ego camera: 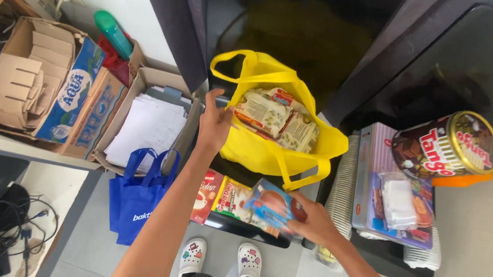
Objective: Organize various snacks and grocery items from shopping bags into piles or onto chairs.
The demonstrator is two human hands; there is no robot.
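A yellow cloth bag [318, 144] stands open on a dark surface, with several snack packets [275, 118] inside. My left hand [214, 123] grips the bag's left rim and holds it open. Lower down, my right hand [310, 218] holds a blue packet [269, 205] just below the bag. Beside that packet lie a red packet [207, 196] and a yellow-green packet [232, 198] on the dark surface.
A round snack tin [444, 145] lies on a flat pink box [374, 187] at the right, with an orange bottle [478, 177] behind it. Cardboard boxes [35, 85] with paper sit on a shelf at the left. A blue tote [138, 197] hangs below them.
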